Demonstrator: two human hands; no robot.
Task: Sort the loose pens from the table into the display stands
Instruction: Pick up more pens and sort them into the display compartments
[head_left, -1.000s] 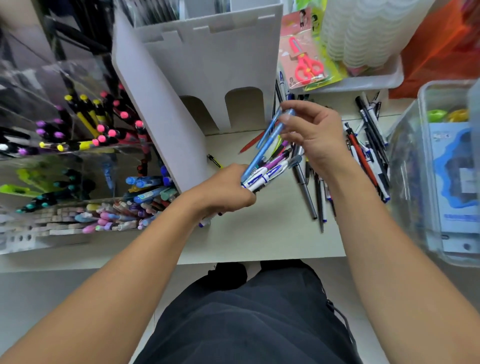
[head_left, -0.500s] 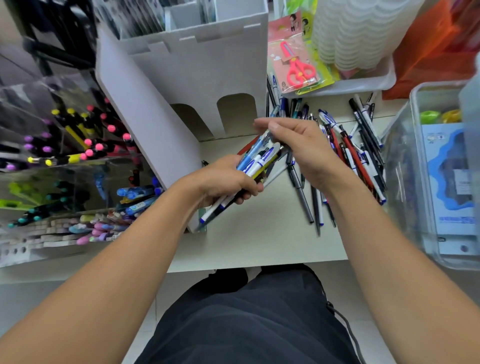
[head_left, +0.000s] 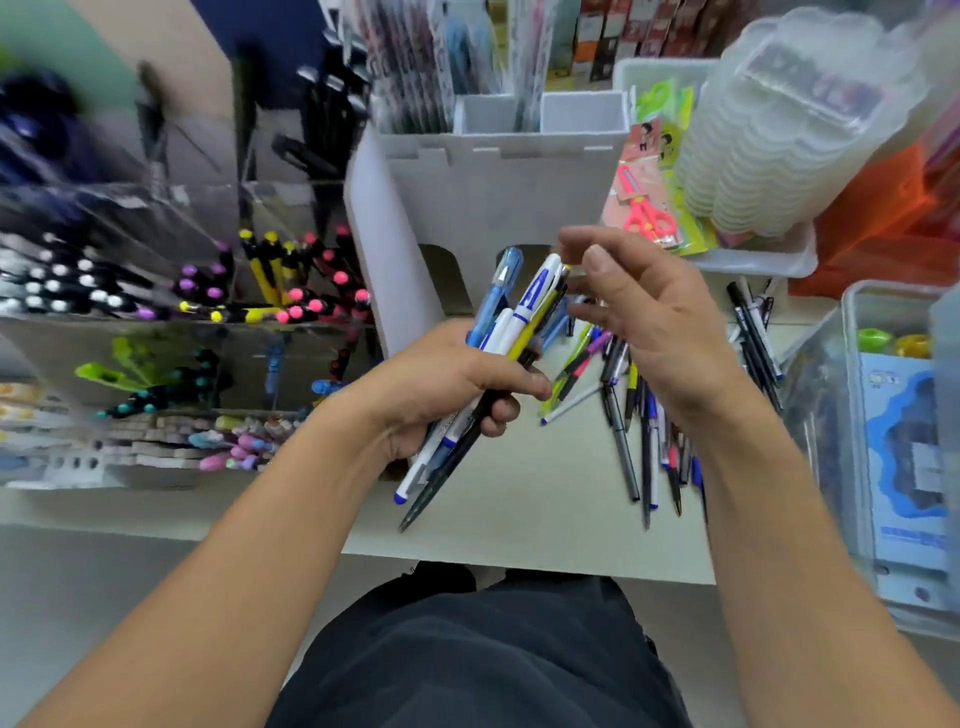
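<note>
The clear acrylic display stands (head_left: 171, 332) at the left hold glossy capped pens in tiers; the white foam-board stand (head_left: 498, 192) rises beside them; the left hand (head_left: 441, 384) grips a bundle of pens (head_left: 511, 322), smooth plastic barrels in blue, white and yellow, tips down; the job now is probably to keep that bundle fanned so types stay readable; the right hand (head_left: 654, 317) hovers with fingers loosely spread, holding nothing, above the loose pens (head_left: 634, 415) scattered on the matte table (head_left: 519, 519).

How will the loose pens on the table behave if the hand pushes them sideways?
The loose pens look round and slim, so they would probably roll or fan out. They lie crossed in a heap, so some may drag their neighbours. They seem stiff and light; the right hand should shift them easily.
</note>
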